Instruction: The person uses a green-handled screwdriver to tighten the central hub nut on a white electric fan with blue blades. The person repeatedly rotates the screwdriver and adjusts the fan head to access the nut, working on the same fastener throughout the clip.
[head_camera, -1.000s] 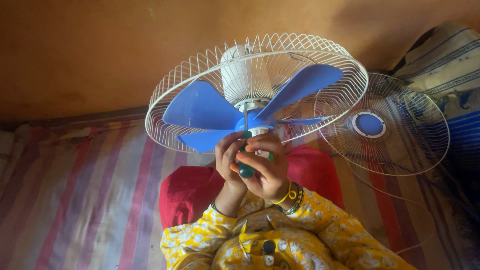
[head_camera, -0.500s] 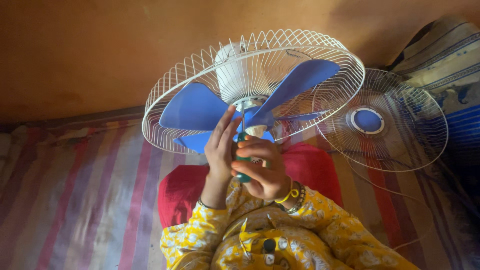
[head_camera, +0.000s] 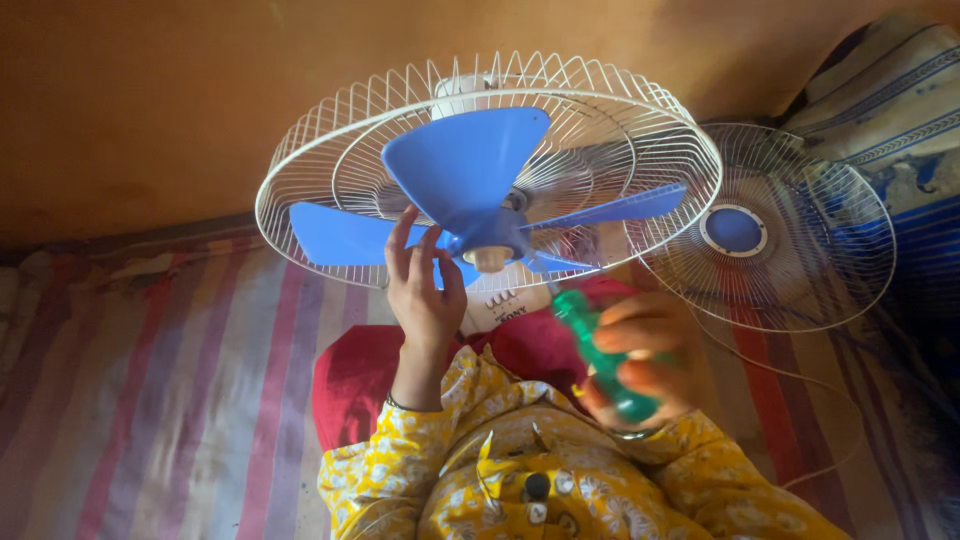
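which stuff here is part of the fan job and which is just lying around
In use:
- blue blades, touched by the left hand
- rear grille around the blades
- green screwdriver, held in the right hand

Lying about:
- loose front grille with blue centre cap, to the right
- striped sheet
- red cushion
- striped bundle, top right

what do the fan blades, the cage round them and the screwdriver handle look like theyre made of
Fan blades: probably plastic, opaque blue, smooth with a matte sheen, and moulded in one piece with the hub.
Rear cage: thin metal wire, seemingly coated white, with even radial spokes and rings.
Screwdriver handle, in the right hand: likely translucent green plastic, since light passes through it; it is blurred, so the finish is unclear.
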